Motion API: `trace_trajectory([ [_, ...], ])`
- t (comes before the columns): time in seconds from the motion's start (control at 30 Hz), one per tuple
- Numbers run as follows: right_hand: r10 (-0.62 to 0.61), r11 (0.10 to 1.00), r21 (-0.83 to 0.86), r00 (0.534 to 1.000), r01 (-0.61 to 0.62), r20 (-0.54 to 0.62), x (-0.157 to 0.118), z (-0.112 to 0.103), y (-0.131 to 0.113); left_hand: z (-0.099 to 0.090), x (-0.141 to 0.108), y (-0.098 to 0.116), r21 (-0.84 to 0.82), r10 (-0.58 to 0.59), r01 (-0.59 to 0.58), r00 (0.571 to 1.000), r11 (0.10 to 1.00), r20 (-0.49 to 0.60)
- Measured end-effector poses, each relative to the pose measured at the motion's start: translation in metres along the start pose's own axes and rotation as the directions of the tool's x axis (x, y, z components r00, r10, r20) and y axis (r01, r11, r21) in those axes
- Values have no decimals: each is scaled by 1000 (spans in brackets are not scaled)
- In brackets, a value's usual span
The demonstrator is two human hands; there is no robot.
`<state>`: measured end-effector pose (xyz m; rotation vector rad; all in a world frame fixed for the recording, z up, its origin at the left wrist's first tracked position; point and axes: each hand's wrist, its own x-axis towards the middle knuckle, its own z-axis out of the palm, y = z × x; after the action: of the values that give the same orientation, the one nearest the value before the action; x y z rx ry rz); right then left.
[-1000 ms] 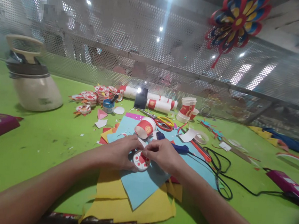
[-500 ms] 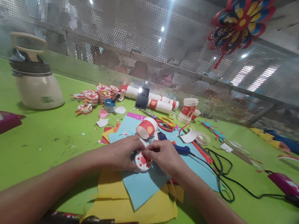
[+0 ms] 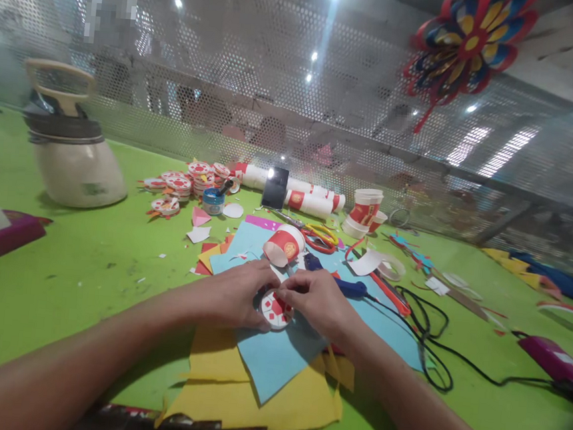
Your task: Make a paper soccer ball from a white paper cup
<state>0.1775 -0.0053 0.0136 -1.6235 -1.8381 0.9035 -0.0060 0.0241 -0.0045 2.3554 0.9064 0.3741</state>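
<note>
A round white disc with red patches [image 3: 276,312] lies over the blue paper [image 3: 273,368], between my two hands. My left hand [image 3: 244,295] curls around the disc's left side, thumb at its lower edge. My right hand [image 3: 317,298] pinches at the disc's upper edge, its fingertips on a small red piece. Just beyond them a red and white paper cup [image 3: 285,245] lies tilted. Yellow paper [image 3: 250,406] spreads under the blue sheet. To the right of the cup is a blue glue gun [image 3: 350,287] with a black cord.
Scissors [image 3: 321,235], a blue jar [image 3: 213,201], patterned discs [image 3: 176,182], a dark phone [image 3: 275,187] and stacked cups [image 3: 364,208] stand or lie farther back. A large jug [image 3: 74,149] is at the left. Purple power strips [image 3: 554,362] lie at both sides.
The whole view has shifted slightly, with everything a little farther right. Both hands keep nearly the same pose around the disc.
</note>
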Motion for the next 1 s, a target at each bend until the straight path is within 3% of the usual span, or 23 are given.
trace_trajectory([
  [1.0, -155, 985, -102, 979, 142, -136, -6, 5, 12, -3, -1, 4, -8, -18, 18, 1000, 1000, 18],
])
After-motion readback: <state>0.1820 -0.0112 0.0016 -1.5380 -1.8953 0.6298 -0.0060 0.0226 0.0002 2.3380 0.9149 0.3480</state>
